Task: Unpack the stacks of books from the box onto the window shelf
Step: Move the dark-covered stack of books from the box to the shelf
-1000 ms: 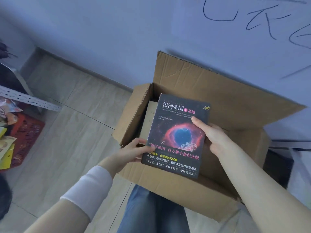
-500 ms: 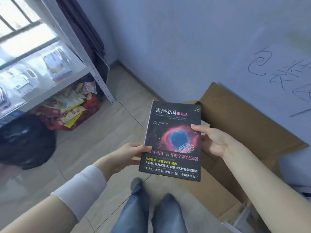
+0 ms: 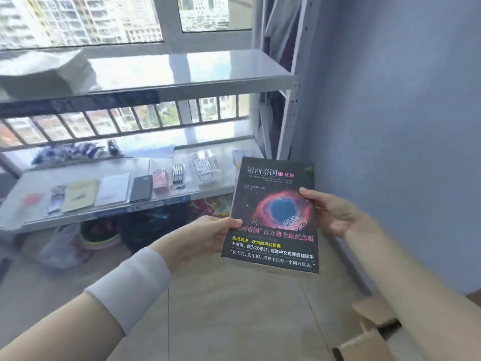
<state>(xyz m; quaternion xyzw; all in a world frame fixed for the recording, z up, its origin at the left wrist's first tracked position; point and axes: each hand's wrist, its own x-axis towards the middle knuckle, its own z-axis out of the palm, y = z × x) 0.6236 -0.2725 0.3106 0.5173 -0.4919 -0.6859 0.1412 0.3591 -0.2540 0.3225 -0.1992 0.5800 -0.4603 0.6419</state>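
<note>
Between both hands, above the tiled floor, a black paperback book (image 3: 273, 217) is held cover-up: left hand (image 3: 208, 237) fingers pinching its lower left edge, right hand (image 3: 330, 217) fingers pinching its right edge. Beyond stands the window shelf (image 3: 187, 71); the cardboard box (image 3: 372, 334) sits lower right.

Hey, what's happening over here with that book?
A person is holding a dark paperback with a red and blue nebula on its cover, one hand on each side: the left hand grips its left edge, the right hand its right edge. They face a metal shelf by the window. The book is in the air, not yet set down. A corner of the cardboard box shows at the lower right.
</note>
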